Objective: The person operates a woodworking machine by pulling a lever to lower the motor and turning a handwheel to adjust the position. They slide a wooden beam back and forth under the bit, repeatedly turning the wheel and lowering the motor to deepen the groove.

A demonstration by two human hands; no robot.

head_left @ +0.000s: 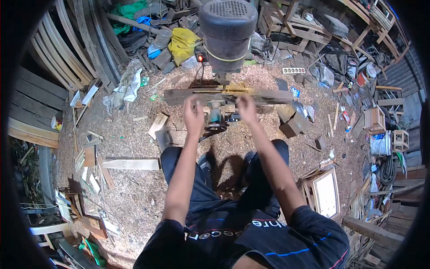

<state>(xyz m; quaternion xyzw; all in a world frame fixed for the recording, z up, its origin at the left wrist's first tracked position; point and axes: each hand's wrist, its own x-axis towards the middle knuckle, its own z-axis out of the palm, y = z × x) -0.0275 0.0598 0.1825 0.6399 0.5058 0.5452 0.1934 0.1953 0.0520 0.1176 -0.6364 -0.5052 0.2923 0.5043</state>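
Note:
A bench drill with a dark motor housing point(228, 36) stands in front of me, its chuck point(222, 79) over a long dark wooden board point(273, 95). Thin wooden strips lie along the board's far side below the chuck, with yellowish dust beside them. My left hand point(193, 116) is at the board's front edge, left of the centre, fingers loosely bent and apart from the thumb. Right of the centre, my right hand point(246, 110) is at the same edge with bent fingers and a gap by the thumb. Nothing held shows in either hand. Between them sits a round black handwheel point(216, 127).
Wood shavings cover the floor point(130, 139). Offcuts, including a pale plank point(130, 164), lie to my left. Wood blocks point(294, 124) and a white-topped frame point(326, 193) are to my right. A power strip point(294, 70) lies beyond the board. A red switch point(200, 58) glows beside the motor.

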